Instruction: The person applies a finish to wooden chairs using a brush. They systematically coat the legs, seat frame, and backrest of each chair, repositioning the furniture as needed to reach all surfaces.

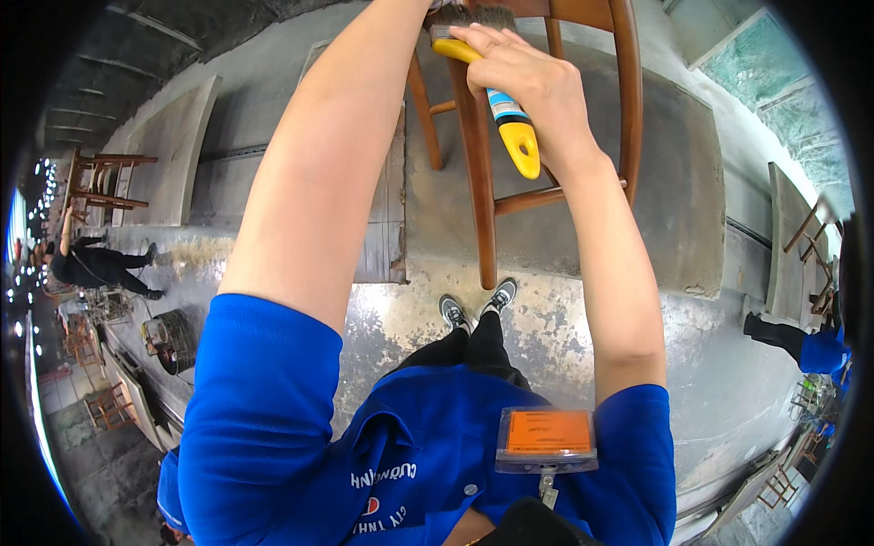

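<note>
My right hand point(544, 89) is closed around a flat paintbrush point(521, 151) with a yellow handle and a blue-and-white label. Its dark bristles lie at the top edge of the head view, against or just in front of a brown wooden chair point(479, 173); whether they touch the wood I cannot tell. The chair's legs and a crossbar show, while its upper part runs out of view. My left forearm point(364, 100) reaches up to the same spot beside the bristles. My left hand is almost wholly cut off by the top edge, so its fingers are hidden.
Beneath the chair lies a broad grey board or platform point(669, 182), its edge just ahead of my shoes point(503, 294). Far left, a person in dark clothes point(100, 266) stands by another chair point(109, 187). A person in blue point(822, 352) is at far right. A black round coil-like object point(169, 341) sits left.
</note>
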{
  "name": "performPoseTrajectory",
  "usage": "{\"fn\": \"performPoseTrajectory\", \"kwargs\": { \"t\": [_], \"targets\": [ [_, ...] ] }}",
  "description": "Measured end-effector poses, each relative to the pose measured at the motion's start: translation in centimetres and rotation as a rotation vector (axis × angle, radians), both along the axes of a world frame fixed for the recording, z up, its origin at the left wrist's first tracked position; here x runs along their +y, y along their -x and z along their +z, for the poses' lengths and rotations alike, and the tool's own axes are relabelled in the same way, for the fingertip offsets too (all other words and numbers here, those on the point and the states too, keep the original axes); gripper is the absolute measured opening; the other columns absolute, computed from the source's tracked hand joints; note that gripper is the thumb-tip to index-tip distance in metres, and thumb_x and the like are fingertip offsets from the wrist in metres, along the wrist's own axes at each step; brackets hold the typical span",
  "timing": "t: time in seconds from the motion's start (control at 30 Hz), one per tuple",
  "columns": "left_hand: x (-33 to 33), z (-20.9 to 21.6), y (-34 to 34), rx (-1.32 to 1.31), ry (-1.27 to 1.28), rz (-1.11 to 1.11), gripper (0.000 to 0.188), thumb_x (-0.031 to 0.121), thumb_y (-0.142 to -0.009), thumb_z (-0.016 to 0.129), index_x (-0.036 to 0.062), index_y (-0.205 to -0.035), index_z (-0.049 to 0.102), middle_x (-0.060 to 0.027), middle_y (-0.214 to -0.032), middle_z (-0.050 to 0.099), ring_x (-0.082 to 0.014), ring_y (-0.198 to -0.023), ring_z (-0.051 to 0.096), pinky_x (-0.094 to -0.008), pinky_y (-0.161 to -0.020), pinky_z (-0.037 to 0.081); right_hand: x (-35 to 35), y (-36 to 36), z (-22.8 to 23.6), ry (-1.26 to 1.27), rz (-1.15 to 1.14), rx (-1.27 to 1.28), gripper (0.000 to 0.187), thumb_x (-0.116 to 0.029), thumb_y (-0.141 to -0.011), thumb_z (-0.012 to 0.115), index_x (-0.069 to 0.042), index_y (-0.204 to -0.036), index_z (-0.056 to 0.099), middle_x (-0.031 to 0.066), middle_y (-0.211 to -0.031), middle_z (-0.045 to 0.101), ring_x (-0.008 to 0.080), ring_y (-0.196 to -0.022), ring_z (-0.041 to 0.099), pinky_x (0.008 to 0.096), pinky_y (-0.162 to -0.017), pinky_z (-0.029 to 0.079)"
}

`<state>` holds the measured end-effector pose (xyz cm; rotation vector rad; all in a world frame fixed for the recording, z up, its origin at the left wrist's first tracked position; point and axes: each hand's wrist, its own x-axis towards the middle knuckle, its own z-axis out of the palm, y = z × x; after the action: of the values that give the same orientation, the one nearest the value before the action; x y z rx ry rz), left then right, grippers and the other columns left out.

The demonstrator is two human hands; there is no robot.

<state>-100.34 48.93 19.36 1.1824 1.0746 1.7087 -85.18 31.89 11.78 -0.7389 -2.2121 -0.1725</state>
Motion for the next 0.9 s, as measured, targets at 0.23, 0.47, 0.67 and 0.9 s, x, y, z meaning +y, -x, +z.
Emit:
{"fn": "performPoseTrajectory", "kwargs": {
  "t": [0.23,0.47,0.67,0.9],
  "targets": [
    [0.0,-0.5,0.0,-0.073,0.011,-0.087,0.008,0.015,-0.087,0.068,0.0108,-0.089,0.061,-0.0017,-0.065,0.056,-0.0161,-0.047,0.053,-0.034,-0.044,0.044,-15.0,-0.8,-11.3,0.378,0.047,-0.317,0.016,-0.02,-0.084,0.068,-0.016,-0.097,0.076,0.0089,-0.144,0.065,0.0308,-0.131,0.064,0.0436,-0.11,0.053],
    [0.2,-0.7,-1.4,-0.047,0.024,-0.131,0.008,0.013,-0.088,0.069,0.0063,-0.085,0.067,-0.0049,-0.068,0.062,-0.0132,-0.048,0.054,-0.0317,-0.043,0.045,-23.5,-5.8,-19.0,1.165,0.03,0.467,0.014,0.003,-0.085,0.068,-0.01,-0.089,0.069,0.0099,-0.121,0.075,0.0258,-0.115,0.072,0.035,-0.088,0.06],
    [1.3,-1.5,-0.9,0.207,0.086,0.011,0.02,0.019,-0.089,0.077,-0.0011,-0.091,0.076,-0.0048,-0.076,0.063,-0.0156,-0.071,0.064,-0.0324,-0.071,0.055,-14.0,-18.7,-20.9,0.59,-0.038,1.997,0.017,0.001,-0.094,0.071,-0.012,-0.092,0.059,0.0087,-0.105,0.068,0.0217,-0.105,0.066,0.0422,-0.092,0.056],
    [2.2,-1.2,-1.5,0.105,0.073,-0.005,0.016,0.011,-0.088,0.077,-0.0051,-0.088,0.072,-0.0072,-0.073,0.061,-0.0178,-0.06,0.06,-0.0341,-0.06,0.056,-17.2,-24.4,-29.3,0.546,-1.486,1.937,0.018,0.002,-0.09,0.071,-0.014,-0.086,0.063,0.006,-0.097,0.07,0.0181,-0.085,0.068,0.0308,-0.076,0.054]
  ]
}}
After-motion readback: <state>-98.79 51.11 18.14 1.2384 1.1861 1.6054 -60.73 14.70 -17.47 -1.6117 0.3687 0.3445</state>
